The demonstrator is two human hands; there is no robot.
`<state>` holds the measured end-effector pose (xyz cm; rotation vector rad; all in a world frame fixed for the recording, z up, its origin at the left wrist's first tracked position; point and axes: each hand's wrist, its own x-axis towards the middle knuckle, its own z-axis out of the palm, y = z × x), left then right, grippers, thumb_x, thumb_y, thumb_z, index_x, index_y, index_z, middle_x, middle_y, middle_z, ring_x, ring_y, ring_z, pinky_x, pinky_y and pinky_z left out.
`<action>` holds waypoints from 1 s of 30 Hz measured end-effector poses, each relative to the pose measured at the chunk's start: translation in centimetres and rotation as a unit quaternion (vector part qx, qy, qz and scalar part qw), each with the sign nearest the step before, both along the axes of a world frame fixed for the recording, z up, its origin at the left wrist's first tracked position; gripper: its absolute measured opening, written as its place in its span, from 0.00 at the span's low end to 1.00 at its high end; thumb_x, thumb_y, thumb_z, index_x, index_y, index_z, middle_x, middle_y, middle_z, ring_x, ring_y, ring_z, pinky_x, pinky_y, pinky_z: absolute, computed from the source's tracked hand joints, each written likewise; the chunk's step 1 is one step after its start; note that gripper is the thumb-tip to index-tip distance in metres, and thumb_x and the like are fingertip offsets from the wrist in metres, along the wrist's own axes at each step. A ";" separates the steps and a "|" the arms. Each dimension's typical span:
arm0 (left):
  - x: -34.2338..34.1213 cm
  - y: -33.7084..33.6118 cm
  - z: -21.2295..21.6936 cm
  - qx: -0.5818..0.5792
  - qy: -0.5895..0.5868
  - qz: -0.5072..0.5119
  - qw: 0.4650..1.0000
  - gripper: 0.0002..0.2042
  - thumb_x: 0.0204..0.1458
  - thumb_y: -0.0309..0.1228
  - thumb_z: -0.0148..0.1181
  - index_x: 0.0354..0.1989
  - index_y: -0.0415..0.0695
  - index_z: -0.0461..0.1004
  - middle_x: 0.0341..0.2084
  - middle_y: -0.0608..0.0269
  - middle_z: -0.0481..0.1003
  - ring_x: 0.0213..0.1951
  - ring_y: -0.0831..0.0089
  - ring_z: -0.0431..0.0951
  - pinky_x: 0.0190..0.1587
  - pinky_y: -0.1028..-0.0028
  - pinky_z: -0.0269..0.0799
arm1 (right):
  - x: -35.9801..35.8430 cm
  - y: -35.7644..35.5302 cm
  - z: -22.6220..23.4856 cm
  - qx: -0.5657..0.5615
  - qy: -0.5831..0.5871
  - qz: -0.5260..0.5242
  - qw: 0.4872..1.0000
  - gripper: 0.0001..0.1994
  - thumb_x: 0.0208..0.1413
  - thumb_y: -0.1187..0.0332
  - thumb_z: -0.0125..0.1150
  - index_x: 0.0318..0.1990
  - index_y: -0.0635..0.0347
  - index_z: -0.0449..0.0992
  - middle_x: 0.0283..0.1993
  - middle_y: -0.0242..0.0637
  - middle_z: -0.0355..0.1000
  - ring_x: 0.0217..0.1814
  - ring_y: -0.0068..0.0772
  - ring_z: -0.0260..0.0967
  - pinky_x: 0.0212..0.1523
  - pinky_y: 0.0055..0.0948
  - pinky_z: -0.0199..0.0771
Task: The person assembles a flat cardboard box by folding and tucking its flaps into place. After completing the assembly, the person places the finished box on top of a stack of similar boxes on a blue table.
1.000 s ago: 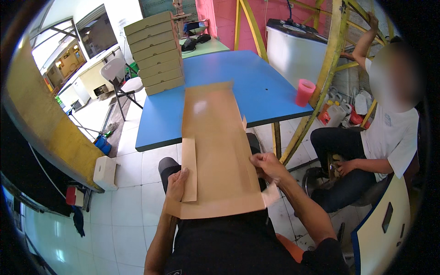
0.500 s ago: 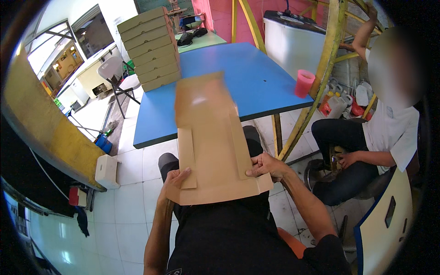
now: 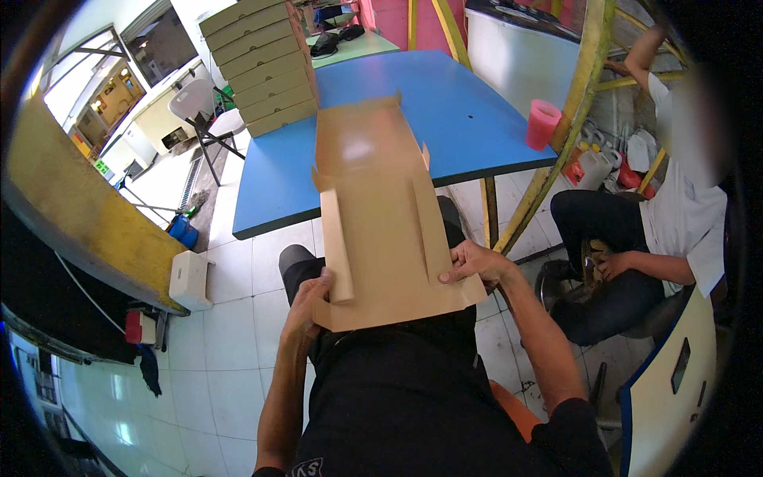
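Both left hand (image 3: 308,304) and right hand (image 3: 479,265) pinch the cardboard blank (image 3: 377,230) in their fingers; it looks light, easily creased, best held by its near sides.

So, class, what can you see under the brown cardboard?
The cardboard extends over the blue table; the person's knees show either side. Whatever lies directly beneath is hidden.

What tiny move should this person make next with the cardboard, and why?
Perhaps fold up the near edge of the cardboard: the left side flap and right side flap seem bent inward, and the left grip and right grip hold it by its near corners.
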<state>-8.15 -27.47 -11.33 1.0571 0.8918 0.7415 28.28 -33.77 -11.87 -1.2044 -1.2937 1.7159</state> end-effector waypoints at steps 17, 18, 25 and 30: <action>2.5 -2.3 0.6 0.121 0.142 0.119 0.975 0.22 0.69 0.43 0.45 0.33 0.37 0.77 0.14 0.73 0.66 0.11 0.86 0.57 0.13 0.80 0.52 | -2.3 -3.9 1.9 -0.085 0.171 -0.115 0.975 0.35 0.68 0.44 0.43 0.57 0.79 0.66 0.40 0.57 0.77 0.34 0.46 0.82 0.28 0.31 0.89; 2.6 -2.3 0.6 0.124 0.141 0.117 0.975 0.22 0.69 0.43 0.45 0.33 0.37 0.77 0.14 0.74 0.66 0.12 0.86 0.57 0.13 0.80 0.52 | -2.5 -4.0 1.8 -0.101 0.155 -0.132 0.974 0.35 0.68 0.44 0.42 0.58 0.79 0.65 0.41 0.58 0.77 0.34 0.45 0.82 0.28 0.31 0.89; 2.9 -2.3 0.6 0.131 0.150 0.141 0.970 0.22 0.69 0.43 0.45 0.32 0.38 0.76 0.14 0.73 0.66 0.12 0.85 0.57 0.14 0.79 0.53 | -2.7 -5.2 1.0 -0.112 0.242 -0.156 0.951 0.25 0.69 0.57 0.50 0.57 0.76 0.66 0.42 0.55 0.78 0.33 0.43 0.82 0.30 0.31 0.88; 2.4 -2.5 1.2 0.140 0.168 0.101 0.971 0.22 0.69 0.44 0.47 0.32 0.39 0.76 0.13 0.72 0.66 0.11 0.85 0.58 0.13 0.79 0.53 | -3.5 -4.8 0.4 -0.082 0.102 -0.188 0.973 0.16 0.62 0.62 0.64 0.44 0.71 0.75 0.41 0.49 0.79 0.29 0.33 0.81 0.26 0.25 0.85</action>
